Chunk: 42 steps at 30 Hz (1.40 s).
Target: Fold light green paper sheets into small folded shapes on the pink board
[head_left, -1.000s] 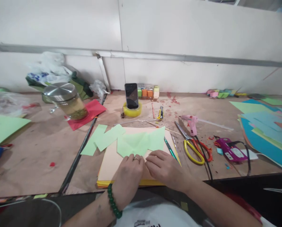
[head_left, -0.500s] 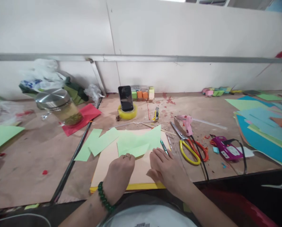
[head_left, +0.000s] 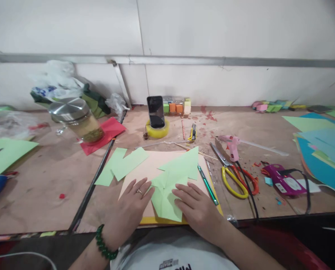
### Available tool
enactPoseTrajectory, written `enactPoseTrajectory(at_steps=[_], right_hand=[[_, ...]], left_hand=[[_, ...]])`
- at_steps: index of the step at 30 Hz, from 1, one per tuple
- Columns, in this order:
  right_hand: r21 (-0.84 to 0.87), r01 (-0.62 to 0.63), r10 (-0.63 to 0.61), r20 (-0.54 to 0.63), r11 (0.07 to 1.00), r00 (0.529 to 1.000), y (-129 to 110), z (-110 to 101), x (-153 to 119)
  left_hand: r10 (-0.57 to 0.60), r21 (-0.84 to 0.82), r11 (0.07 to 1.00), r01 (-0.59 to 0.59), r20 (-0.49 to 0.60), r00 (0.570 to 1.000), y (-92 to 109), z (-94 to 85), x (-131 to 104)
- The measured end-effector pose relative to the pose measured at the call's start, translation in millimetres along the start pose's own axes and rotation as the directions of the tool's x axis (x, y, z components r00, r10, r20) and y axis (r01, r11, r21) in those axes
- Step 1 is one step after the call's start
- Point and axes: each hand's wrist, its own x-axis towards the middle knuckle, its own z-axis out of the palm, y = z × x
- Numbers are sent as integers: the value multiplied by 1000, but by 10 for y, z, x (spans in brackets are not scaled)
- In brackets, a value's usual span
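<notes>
Pretty messy table (head_left: 41, 204), creased green sheet (head_left: 169, 204) lying on the peach paper stack (head_left: 153, 160). Left hand (head_left: 133, 206) and right hand (head_left: 198, 206) rest fingers-spread at its sides, gripping nothing; probably the flattening step, so gentle, even pressure's needed next.

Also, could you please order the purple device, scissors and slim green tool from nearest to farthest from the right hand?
1. Slim green tool: beside the right hand.
2. Scissors: farther right.
3. Purple device: right of the scissors.
</notes>
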Motion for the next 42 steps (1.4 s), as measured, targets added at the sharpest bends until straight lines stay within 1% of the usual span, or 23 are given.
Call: enactPoseTrajectory(at_steps=[2,5,7,10,12,15,18,23,27,30,34,39,42], right_hand=[[48,-4,0,68,999,998,-56,19,30],[132,-78,50,204,988,978,-113,-8,69],[204,-137,80,266,969,961,-126,-50,83],[307,-169,75,295,936,953,-111,-87,86],[349,-193,91,288,917,953,-92,-78,84],[410,-272,161,286,870,945,-67,-38,89],[435,-339,232,280,834,931,-59,7,106],[324,-393,343,201,861,918,-92,108,133],[214,-421,405,119,881,907,-130,210,144],[168,-426,414,105,889,904,-139,265,151],[156,-423,413,95,893,906,-133,285,160],[170,-428,419,88,888,904,-124,272,157],[171,-431,421,88,886,903,-122,274,149]], left_hand=[[7,-69,998,-6,3,1000,61,-27,-14],[35,-239,970,-43,-38,999,182,-69,-64],[3,-305,952,-20,-57,998,247,-68,-120],[-56,-357,934,15,-105,993,290,-24,-219],[-93,-384,922,41,-117,989,295,15,-278],[-150,-394,915,87,-132,980,295,55,-332],[-162,-380,921,89,-163,973,298,70,-343],[-125,-402,915,35,-200,972,289,64,-328],[-106,-421,907,11,-202,974,269,59,-321],[-127,-457,889,27,-191,973,260,67,-334],[-167,-505,860,76,-138,976,254,81,-365],[-115,-462,886,33,-150,982,237,81,-341],[-110,-446,895,27,-161,981,232,73,-307]])
